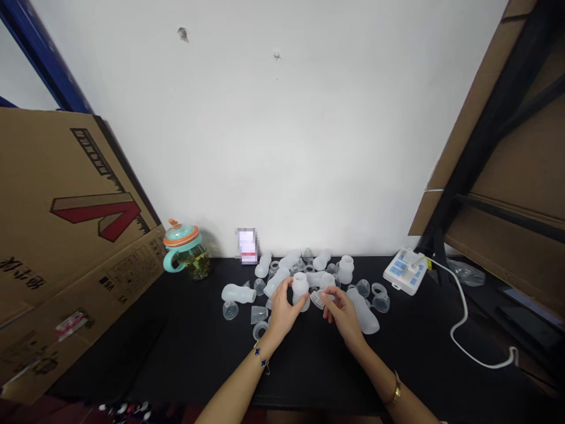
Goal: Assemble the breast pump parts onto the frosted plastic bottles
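My left hand (pixel 282 311) is wrapped round a white baby bottle body (pixel 301 285), which stands upright with its open neck up. Between the fingertips of my right hand (pixel 344 315) is a clear ribbed bottle ring (pixel 316 298), tilted, just right of that bottle. Several more bottle bodies lie around, such as one on its side (pixel 238 293) at the left and another one (pixel 365 312) near my right wrist. An upright bottle (pixel 346 270) stands behind. Clear dome caps (pixel 230 310) and loose rings (pixel 260 330) are scattered among them.
A teapot-like glass jug (pixel 196 262) with a turquoise handle stands at the back left, beside a big cardboard box (pixel 53 235). A lit phone (pixel 248 247) leans on the wall. At the right are a white case (pixel 405 272) and a white cable (pixel 463 318).
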`<control>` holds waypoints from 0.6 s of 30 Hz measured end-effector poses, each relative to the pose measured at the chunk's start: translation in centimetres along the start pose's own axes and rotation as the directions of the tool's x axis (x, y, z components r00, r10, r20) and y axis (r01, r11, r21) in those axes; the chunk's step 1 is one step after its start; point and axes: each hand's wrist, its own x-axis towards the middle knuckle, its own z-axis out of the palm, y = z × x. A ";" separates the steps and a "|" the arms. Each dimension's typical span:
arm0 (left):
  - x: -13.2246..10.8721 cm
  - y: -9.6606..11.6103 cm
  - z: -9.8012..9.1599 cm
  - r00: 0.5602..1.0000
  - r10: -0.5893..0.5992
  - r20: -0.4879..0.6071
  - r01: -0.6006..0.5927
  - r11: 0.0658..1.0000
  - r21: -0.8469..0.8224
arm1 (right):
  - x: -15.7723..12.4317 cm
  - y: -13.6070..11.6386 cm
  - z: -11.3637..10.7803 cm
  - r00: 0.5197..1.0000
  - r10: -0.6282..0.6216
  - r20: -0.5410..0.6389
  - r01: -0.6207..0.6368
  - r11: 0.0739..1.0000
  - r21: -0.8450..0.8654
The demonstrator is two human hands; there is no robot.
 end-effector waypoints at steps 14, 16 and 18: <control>-0.2 1.4 -0.3 0.998 -0.026 0.054 0.032 0.992 -0.119 | -0.1 -0.8 0.3 1.000 0.003 0.026 -0.006 0.991 0.131; -0.3 1.5 -0.3 0.998 -0.026 0.061 0.033 0.992 -0.123 | -0.1 -0.8 0.3 1.000 0.003 0.020 -0.005 0.990 0.139; -0.4 1.5 -0.2 0.997 -0.024 0.067 0.033 0.991 -0.127 | -0.1 -0.8 0.3 1.000 0.002 0.013 -0.003 0.989 0.146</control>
